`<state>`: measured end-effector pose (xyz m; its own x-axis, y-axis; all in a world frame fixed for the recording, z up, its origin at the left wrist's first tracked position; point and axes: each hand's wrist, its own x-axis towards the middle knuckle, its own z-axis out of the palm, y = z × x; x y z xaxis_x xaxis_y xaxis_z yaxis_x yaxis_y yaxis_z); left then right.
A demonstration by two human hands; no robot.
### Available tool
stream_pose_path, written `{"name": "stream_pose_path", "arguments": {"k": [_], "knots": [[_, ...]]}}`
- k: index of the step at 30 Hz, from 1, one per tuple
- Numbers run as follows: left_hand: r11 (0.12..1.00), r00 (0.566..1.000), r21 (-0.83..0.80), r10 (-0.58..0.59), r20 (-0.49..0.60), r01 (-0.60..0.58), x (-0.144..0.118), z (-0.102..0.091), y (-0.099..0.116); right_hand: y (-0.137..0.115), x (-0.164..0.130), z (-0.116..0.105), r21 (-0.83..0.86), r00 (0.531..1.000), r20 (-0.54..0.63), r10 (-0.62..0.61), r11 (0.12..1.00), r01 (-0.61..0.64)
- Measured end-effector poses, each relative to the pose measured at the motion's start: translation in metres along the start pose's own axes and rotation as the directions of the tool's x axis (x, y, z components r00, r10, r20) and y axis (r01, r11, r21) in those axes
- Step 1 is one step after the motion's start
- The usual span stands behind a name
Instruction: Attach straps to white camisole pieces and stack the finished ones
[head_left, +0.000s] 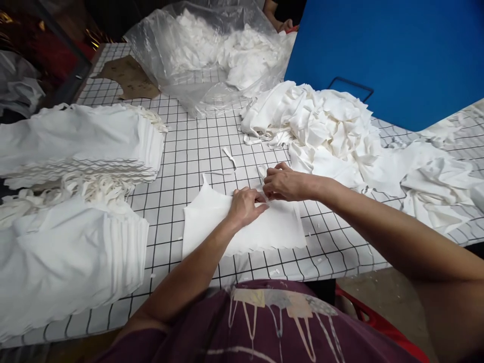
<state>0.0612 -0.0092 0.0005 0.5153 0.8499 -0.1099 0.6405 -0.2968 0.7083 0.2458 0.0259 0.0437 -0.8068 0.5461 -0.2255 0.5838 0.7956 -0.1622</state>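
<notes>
A white camisole lies flat on the table in front of me, with thin straps at its upper edge. My left hand rests on its upper middle, thumb and fingers closed on the fabric edge. Just to the right, my right hand pinches the same edge near a strap, its fingertips almost touching the left hand's. What exactly lies between the fingertips is mostly hidden. A short loose white strip lies on the cloth beyond my hands.
Neat stacks of white tops stand at left. A crumpled heap of white garments spreads at right, beside a large blue board. Behind are a clear plastic bag of white pieces, brown paper and another person's hand.
</notes>
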Motion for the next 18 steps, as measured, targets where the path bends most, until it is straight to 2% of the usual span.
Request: {"name": "stream_pose_path", "arguments": {"k": [4,10,12,18], "knots": [[0.998,1.000,-0.055,0.002,-0.019,-0.003,-0.001,0.002,-0.003,0.007,-0.001,0.001,0.166,0.999,-0.023,0.049,0.985,-0.044],[0.996,1.000,-0.086,-0.005,-0.028,0.002,-0.002,0.002,-0.002,0.004,-0.004,0.008,0.381,0.995,-0.089,0.051,0.924,-0.013],[0.997,1.000,-0.081,-0.008,-0.014,0.007,-0.001,0.001,-0.003,0.003,-0.005,0.010,0.368,0.995,-0.095,0.017,0.930,0.019],[0.996,1.000,-0.084,0.012,0.028,-0.010,0.000,0.000,-0.005,0.000,-0.008,0.012,0.175,0.990,-0.088,-0.109,0.977,0.123]]}}
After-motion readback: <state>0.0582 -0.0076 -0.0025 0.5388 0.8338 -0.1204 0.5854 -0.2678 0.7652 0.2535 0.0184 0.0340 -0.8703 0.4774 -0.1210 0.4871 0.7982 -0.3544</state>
